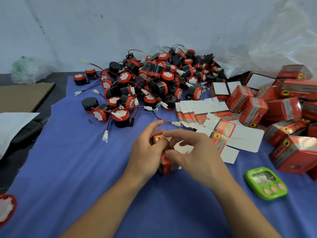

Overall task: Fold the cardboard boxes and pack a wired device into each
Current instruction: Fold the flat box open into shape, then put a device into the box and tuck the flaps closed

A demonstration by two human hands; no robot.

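A small red cardboard box (167,166) stands on the blue cloth (85,169) at the centre, with a white flap showing at its top. My left hand (147,152) grips the box from the left. My right hand (193,152) curls its fingers over the top and pinches the white flap. What is inside the box is hidden by my hands. A large heap of black and red wired devices (151,79) lies behind. A fanned stack of flat unfolded boxes (202,110) lies to the right of centre.
Several folded red boxes (283,117) are piled at the right, under a clear plastic bag (265,40). A green timer (265,183) sits near the right. One loose device (6,209) lies at the left edge. Brown cardboard (22,97) and white sheet (13,124) lie at left.
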